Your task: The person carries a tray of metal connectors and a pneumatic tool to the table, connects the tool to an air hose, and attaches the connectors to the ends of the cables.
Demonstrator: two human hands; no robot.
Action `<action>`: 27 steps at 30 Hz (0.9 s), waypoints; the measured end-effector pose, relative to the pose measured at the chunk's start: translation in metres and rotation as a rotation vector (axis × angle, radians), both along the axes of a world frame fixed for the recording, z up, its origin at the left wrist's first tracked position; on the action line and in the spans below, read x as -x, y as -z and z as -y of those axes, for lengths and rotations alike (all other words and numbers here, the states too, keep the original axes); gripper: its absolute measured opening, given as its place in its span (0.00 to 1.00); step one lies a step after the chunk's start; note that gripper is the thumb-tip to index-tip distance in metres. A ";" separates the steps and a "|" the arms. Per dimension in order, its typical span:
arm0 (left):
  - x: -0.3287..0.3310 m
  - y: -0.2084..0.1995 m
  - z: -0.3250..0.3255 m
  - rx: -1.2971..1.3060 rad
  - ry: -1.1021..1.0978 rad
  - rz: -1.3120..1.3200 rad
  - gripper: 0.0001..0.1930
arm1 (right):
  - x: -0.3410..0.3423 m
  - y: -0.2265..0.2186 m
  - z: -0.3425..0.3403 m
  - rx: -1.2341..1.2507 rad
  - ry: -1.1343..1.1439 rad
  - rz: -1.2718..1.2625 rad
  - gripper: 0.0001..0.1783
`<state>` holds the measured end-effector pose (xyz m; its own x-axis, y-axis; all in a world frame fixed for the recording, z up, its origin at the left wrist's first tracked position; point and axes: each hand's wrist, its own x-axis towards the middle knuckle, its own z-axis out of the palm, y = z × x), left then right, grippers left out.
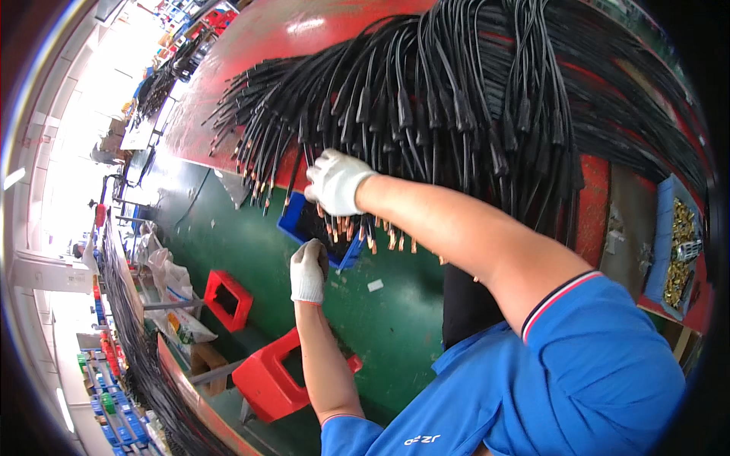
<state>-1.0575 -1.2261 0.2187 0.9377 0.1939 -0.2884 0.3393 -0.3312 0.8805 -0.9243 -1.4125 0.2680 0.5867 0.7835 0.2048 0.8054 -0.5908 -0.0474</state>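
A thick bundle of black cables (426,83) hangs over the edge of the red table (251,38), many with bare copper ends (391,239). My right hand (338,182), in a white glove, is closed on a black cable at the table edge, its fingers curled. My left hand (308,275), also gloved, is lower and nearer me, with its fingers bent together; whatever they may hold is hidden. Between and behind my hands a blue bin (289,216) with dark contents stands below the cable ends, partly covered by my right hand and the cables.
At the right a blue box (660,243) holds many brass-coloured fittings (679,266). Red plastic stools (270,380) stand on the green floor (395,304) at the lower left. More black cables (129,319) lie on a bench along the left, beside white plastic bags (171,277).
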 end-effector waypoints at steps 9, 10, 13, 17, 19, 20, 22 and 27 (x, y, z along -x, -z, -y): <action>0.005 0.022 0.036 0.786 -0.475 0.045 0.18 | 0.003 -0.005 -0.003 0.060 -0.012 -0.080 0.18; 0.006 0.020 0.036 0.602 -0.329 0.098 0.18 | 0.004 -0.007 -0.005 0.069 -0.008 -0.085 0.18; 0.008 0.020 0.042 0.375 -0.265 0.148 0.18 | 0.005 -0.008 -0.003 0.078 0.001 -0.094 0.18; 0.031 0.035 0.037 0.424 -0.233 0.133 0.20 | 0.003 0.004 -0.004 -0.011 0.023 -0.010 0.14; 0.043 0.051 0.034 0.483 -0.294 0.088 0.21 | 0.004 0.004 -0.004 -0.005 0.014 0.015 0.14; 0.047 0.057 0.032 0.554 -0.349 0.080 0.21 | 0.003 0.002 -0.004 0.004 0.005 0.004 0.14; 0.042 0.059 0.038 0.675 -0.599 0.045 0.21 | 0.002 0.002 -0.004 -0.002 0.007 0.002 0.14; 0.008 0.032 0.041 0.650 -0.419 0.176 0.20 | 0.001 0.001 -0.005 0.012 0.016 -0.010 0.14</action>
<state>-1.0656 -1.2671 0.1865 0.8662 0.3847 -0.3189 0.1594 0.3921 0.9060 -0.9249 -1.4076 0.2673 0.6009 0.7765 0.1898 0.7956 -0.6038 -0.0486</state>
